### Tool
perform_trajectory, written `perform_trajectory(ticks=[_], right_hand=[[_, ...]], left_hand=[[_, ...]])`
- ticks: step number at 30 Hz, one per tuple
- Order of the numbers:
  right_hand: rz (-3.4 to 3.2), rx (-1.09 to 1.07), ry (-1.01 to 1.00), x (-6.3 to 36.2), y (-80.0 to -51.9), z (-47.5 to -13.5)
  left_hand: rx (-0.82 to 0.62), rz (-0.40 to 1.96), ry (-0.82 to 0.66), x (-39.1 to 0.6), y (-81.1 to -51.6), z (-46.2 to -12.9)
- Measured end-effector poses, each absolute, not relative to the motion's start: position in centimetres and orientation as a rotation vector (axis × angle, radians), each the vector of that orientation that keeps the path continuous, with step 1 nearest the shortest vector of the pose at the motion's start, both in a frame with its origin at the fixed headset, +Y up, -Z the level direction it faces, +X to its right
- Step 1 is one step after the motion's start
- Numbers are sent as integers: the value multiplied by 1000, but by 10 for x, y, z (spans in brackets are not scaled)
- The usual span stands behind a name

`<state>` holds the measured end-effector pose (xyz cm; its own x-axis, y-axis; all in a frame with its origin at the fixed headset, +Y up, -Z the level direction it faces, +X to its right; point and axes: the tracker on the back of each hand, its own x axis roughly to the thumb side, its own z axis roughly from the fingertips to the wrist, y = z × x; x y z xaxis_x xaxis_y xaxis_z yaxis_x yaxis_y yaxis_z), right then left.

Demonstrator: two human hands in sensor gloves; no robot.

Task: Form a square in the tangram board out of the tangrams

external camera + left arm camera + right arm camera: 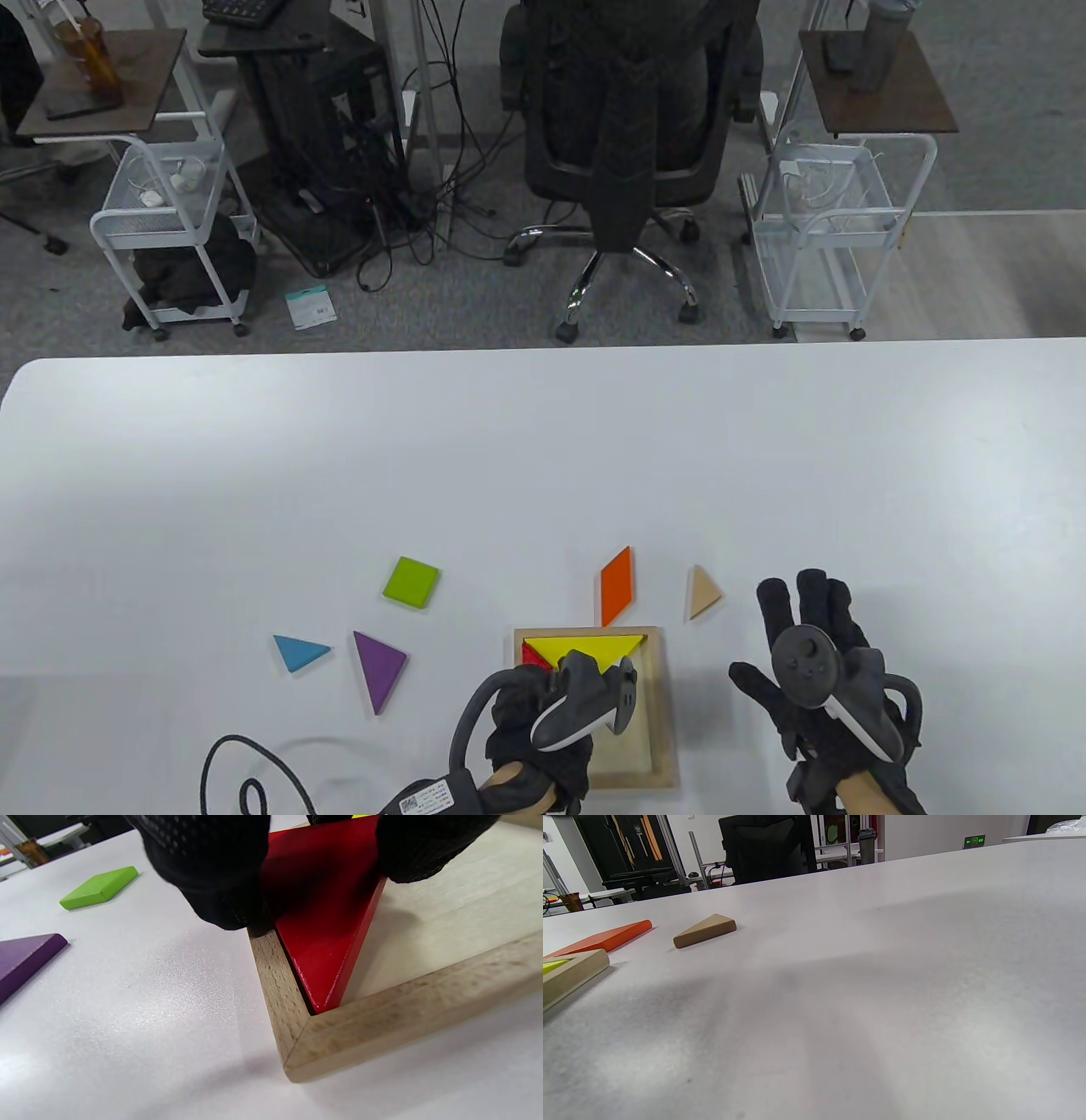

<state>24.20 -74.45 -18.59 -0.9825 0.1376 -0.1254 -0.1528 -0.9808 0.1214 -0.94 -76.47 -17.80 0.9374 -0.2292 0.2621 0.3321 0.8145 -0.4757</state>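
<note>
1. The board (664, 705) is lying on the white worktop (543, 475) at its near edge, and serves as the landmark below.
2. The left hand (543, 722) is reaching over the board's left side; its fingertips (212, 878) are pinching the red triangle (326, 929).
3. The red triangle is sitting inside the board along the left rail, its tip pointing into the near-left corner; whether it is lying fully flat cannot be told.
4. The yellow triangle (585, 649) is lying in the board against the far rail, touching the red triangle.
5. The right hand (814, 662) is resting flat on the worktop right of the board, fingers spread wide and holding nothing.
6. The orange parallelogram (616, 586) is lying just beyond the board's far rail.
7. The tan triangle (702, 592) is lying beyond and right of the board.
8. The purple triangle (378, 666) and blue triangle (299, 653) are lying left of the board.
9. The green square (411, 582) is lying left of and beyond the board.
</note>
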Motion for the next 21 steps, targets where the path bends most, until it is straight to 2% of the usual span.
perform_trajectory(ticks=[8,12,16,19,21], right_hand=[[2989,-173,202,242,-745,-186],[2989,-177,201,242,-745,-186],[2994,-175,211,241,-746,-186],[2996,-176,211,241,-746,-186],[3004,-183,215,241,-746,-186]], left_hand=[[-515,-360,-179,-5,-767,-177],[-499,-238,-167,-19,-756,-175],[-358,-133,-174,-55,-734,-171],[-250,-74,-202,-84,-730,-169],[-301,-41,-231,-104,-735,-166]])
